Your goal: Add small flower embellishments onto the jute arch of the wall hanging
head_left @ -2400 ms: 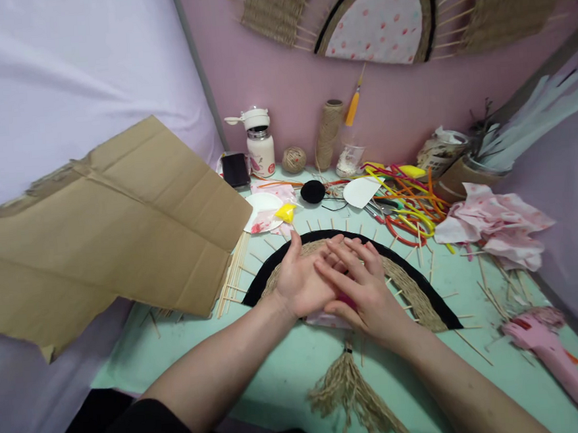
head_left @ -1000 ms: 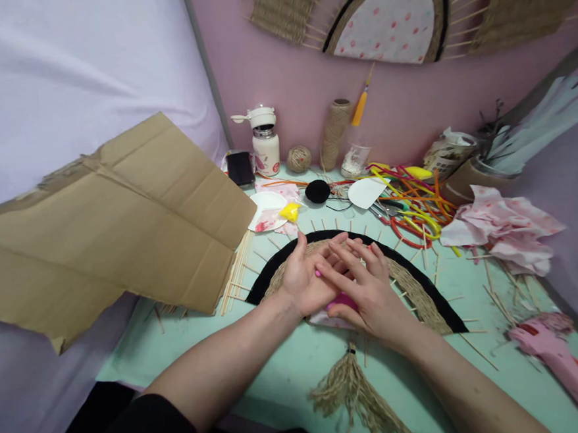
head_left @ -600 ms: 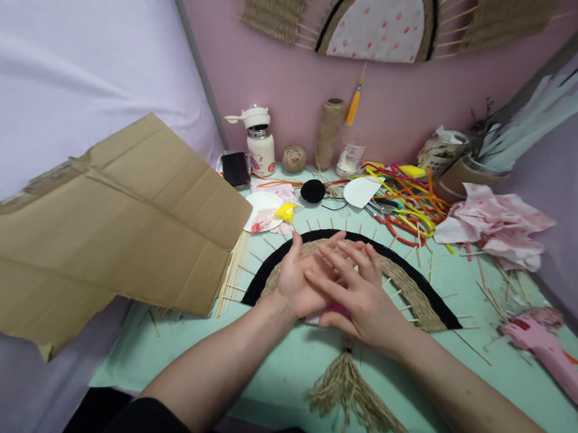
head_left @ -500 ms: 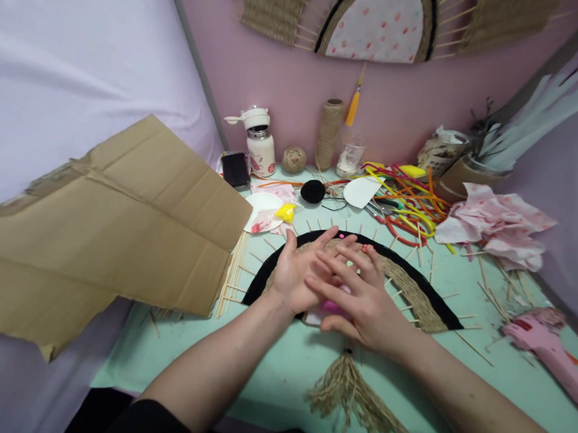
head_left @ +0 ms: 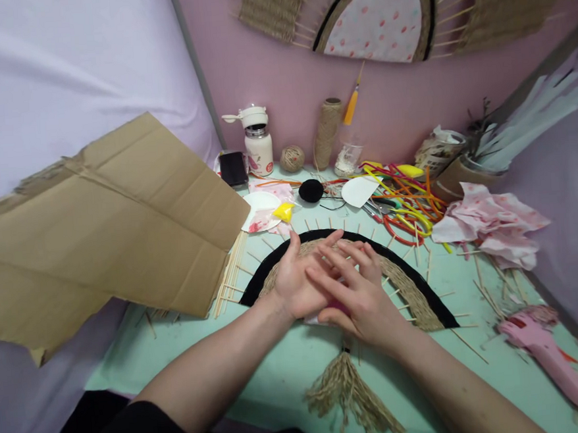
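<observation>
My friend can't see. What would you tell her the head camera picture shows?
Two bare hands, left hand under right hand, press flat on a half-round woven jute fan lying on a mint-green table. Cardboard sits left, a pink glue gun right.

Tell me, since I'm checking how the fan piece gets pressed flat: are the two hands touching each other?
Touching. The head view shows the right hand laid over the left hand, fingers crossing with no gap, above the woven fan piece.
</observation>
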A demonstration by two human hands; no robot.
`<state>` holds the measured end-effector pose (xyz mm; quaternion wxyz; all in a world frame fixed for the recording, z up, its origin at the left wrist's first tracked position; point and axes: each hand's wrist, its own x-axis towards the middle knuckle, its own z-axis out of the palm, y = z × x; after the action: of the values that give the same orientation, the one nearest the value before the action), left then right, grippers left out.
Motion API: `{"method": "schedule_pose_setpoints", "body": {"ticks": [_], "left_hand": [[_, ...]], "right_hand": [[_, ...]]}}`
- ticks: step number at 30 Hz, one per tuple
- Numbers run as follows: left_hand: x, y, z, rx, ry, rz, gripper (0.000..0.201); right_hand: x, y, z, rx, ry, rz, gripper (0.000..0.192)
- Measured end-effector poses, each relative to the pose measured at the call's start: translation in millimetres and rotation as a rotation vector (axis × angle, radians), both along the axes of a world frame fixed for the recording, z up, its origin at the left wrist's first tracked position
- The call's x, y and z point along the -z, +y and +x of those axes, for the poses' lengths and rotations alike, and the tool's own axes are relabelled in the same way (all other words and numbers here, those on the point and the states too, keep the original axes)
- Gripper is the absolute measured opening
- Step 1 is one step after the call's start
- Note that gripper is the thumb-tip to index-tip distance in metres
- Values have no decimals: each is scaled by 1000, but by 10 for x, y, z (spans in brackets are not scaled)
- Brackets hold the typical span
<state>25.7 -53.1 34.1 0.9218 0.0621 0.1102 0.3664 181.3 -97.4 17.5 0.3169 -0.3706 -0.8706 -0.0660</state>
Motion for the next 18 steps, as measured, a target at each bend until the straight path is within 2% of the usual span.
{"method": "schedule_pose_setpoints", "body": {"ticks": [3, 6, 10, 12, 15, 18], "left_hand": [[-2, 3, -8, -20, 4, 24, 75], [-6, -1, -6, -72, 5, 10, 72], [-2, -23, 15, 5, 13, -7, 76], [0, -25, 16, -11, -3, 5, 75], [5, -26, 14, -12, -1, -1, 74], [15, -39, 30, 17, 19, -53, 73]], "right_hand": [[-7, -2, 11, -52, 33, 13, 50], [-1, 4, 24, 40, 77, -8, 45], [-8, 2, 12, -24, 63, -22, 53], [-25, -2, 2, -31, 111, -22, 43], [-47, 6, -6, 33, 216, -49, 24], [-42, 27, -13, 45, 272, -53, 18]]}}
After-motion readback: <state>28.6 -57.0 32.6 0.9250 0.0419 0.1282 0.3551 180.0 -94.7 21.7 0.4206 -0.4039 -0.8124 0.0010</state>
